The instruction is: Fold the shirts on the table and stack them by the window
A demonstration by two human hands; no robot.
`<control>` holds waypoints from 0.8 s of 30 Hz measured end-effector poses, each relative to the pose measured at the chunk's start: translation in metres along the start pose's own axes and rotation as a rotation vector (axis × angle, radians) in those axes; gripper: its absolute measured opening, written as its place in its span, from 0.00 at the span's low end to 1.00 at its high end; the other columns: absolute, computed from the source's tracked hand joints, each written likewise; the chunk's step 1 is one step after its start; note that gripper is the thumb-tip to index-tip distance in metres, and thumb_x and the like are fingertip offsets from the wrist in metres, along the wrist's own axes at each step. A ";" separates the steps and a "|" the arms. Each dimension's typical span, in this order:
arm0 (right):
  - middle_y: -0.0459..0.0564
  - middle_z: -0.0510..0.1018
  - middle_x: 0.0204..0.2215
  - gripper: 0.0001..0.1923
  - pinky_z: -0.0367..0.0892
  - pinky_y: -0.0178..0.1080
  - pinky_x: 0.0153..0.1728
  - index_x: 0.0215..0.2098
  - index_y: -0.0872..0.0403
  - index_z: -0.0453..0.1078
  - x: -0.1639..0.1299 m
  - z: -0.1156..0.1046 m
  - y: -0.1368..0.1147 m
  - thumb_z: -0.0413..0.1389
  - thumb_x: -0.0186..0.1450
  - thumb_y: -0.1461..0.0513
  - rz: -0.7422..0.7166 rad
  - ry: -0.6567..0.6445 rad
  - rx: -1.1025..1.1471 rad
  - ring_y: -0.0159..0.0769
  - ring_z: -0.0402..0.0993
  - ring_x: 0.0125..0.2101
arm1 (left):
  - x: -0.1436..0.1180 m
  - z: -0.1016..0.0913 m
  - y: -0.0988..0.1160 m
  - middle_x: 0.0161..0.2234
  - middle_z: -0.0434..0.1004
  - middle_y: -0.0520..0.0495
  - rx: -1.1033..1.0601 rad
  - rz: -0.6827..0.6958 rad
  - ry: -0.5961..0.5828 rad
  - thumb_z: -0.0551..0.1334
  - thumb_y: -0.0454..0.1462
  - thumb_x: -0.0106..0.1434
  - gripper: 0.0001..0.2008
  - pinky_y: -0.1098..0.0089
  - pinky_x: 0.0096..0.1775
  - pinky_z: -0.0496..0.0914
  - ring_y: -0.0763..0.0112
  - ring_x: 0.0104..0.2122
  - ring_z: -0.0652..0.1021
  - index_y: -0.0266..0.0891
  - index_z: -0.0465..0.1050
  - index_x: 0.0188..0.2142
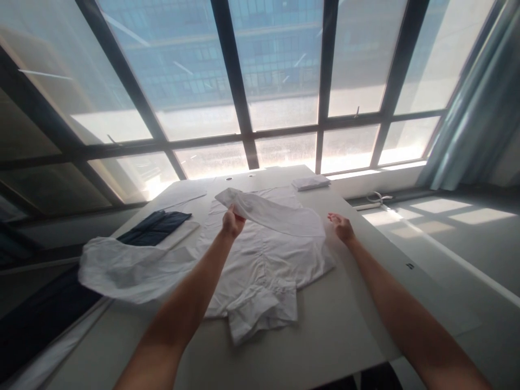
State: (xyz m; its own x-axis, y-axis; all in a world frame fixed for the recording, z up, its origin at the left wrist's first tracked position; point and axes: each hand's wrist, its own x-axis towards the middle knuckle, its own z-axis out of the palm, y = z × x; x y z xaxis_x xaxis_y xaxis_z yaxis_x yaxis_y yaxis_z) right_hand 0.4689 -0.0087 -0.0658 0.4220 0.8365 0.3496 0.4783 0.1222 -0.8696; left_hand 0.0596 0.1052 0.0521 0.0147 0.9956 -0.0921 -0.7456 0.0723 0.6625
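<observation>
A white shirt [260, 254] lies spread on the table, its front seam running down the middle and its collar [260, 314] toward me. My left hand [233, 222] grips one sleeve [280, 214] near its cuff end, and that sleeve lies folded across the body of the shirt from the right. The other sleeve [134, 268] stretches out to the left, loose and puffed. Just right of the folded sleeve's bend, my right hand [341, 226] hovers above the table with fingers loosely bent and apart, nothing visible in them.
The white table [337, 325] reaches to a large framed window. A folded white garment [311, 182] lies at its far right corner. Dark navy cloth [156, 227] sits at the left, with more dark cloth [40, 319] hanging over that edge. A curtain [467, 119] hangs at right.
</observation>
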 end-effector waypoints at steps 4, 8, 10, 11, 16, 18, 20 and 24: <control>0.60 0.83 0.48 0.20 0.73 0.47 0.54 0.49 0.54 0.78 -0.004 0.004 -0.007 0.49 0.70 0.54 -0.032 -0.063 -0.005 0.45 0.80 0.50 | 0.002 -0.031 0.020 0.44 0.83 0.42 -0.031 -0.004 0.040 0.46 0.37 0.80 0.20 0.71 0.42 0.78 0.69 0.43 0.82 0.36 0.70 0.61; 0.61 0.82 0.51 0.21 0.72 0.49 0.55 0.48 0.56 0.78 -0.009 0.008 -0.013 0.50 0.68 0.54 -0.081 -0.121 -0.016 0.47 0.79 0.53 | 0.008 -0.053 0.031 0.43 0.83 0.43 0.027 -0.057 0.070 0.48 0.35 0.78 0.18 0.69 0.45 0.77 0.68 0.42 0.82 0.36 0.71 0.60; 0.59 0.82 0.52 0.20 0.71 0.50 0.57 0.48 0.55 0.79 -0.012 0.011 -0.015 0.51 0.67 0.54 -0.107 -0.149 -0.033 0.48 0.78 0.54 | 0.012 -0.062 0.032 0.40 0.83 0.43 0.079 -0.108 0.091 0.49 0.33 0.77 0.18 0.68 0.44 0.78 0.68 0.39 0.83 0.36 0.71 0.59; 0.59 0.82 0.52 0.20 0.70 0.51 0.58 0.48 0.54 0.79 -0.013 0.012 -0.015 0.52 0.66 0.55 -0.119 -0.160 -0.043 0.48 0.77 0.55 | 0.013 -0.065 0.031 0.38 0.83 0.44 0.109 -0.135 0.104 0.49 0.32 0.76 0.18 0.67 0.43 0.78 0.68 0.37 0.83 0.35 0.71 0.58; 0.55 0.81 0.54 0.21 0.66 0.51 0.62 0.51 0.52 0.78 -0.014 0.026 -0.018 0.54 0.63 0.58 -0.156 -0.187 -0.055 0.46 0.75 0.57 | 0.013 -0.082 0.025 0.32 0.81 0.46 0.180 -0.185 0.145 0.48 0.31 0.75 0.18 0.69 0.37 0.78 0.70 0.27 0.80 0.33 0.72 0.56; 0.54 0.81 0.53 0.21 0.66 0.51 0.62 0.51 0.52 0.78 -0.010 0.034 -0.021 0.54 0.62 0.59 -0.153 -0.185 -0.033 0.46 0.75 0.57 | 0.011 -0.088 0.024 0.34 0.82 0.46 0.165 -0.161 0.147 0.47 0.33 0.77 0.18 0.70 0.38 0.78 0.70 0.29 0.81 0.34 0.72 0.57; 0.54 0.82 0.52 0.20 0.67 0.50 0.61 0.51 0.52 0.78 -0.002 0.041 -0.025 0.54 0.62 0.60 -0.160 -0.190 -0.010 0.45 0.76 0.56 | 0.010 -0.092 0.025 0.38 0.83 0.45 0.134 -0.113 0.122 0.47 0.35 0.78 0.19 0.70 0.40 0.77 0.69 0.33 0.82 0.35 0.71 0.59; 0.54 0.84 0.49 0.22 0.72 0.46 0.55 0.54 0.54 0.77 0.018 0.052 -0.035 0.52 0.63 0.62 -0.199 -0.298 -0.073 0.43 0.79 0.51 | 0.010 -0.101 0.029 0.46 0.83 0.41 0.085 -0.026 0.058 0.46 0.37 0.79 0.21 0.66 0.47 0.77 0.66 0.43 0.83 0.36 0.68 0.63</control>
State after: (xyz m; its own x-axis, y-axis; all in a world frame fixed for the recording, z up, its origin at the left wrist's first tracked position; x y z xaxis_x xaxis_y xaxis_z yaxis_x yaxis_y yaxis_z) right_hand 0.4200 0.0298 -0.0473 0.0773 0.9203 0.3835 0.5869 0.2689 -0.7637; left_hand -0.0293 0.1114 -0.0043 -0.0075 0.9885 -0.1510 -0.6862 0.1048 0.7198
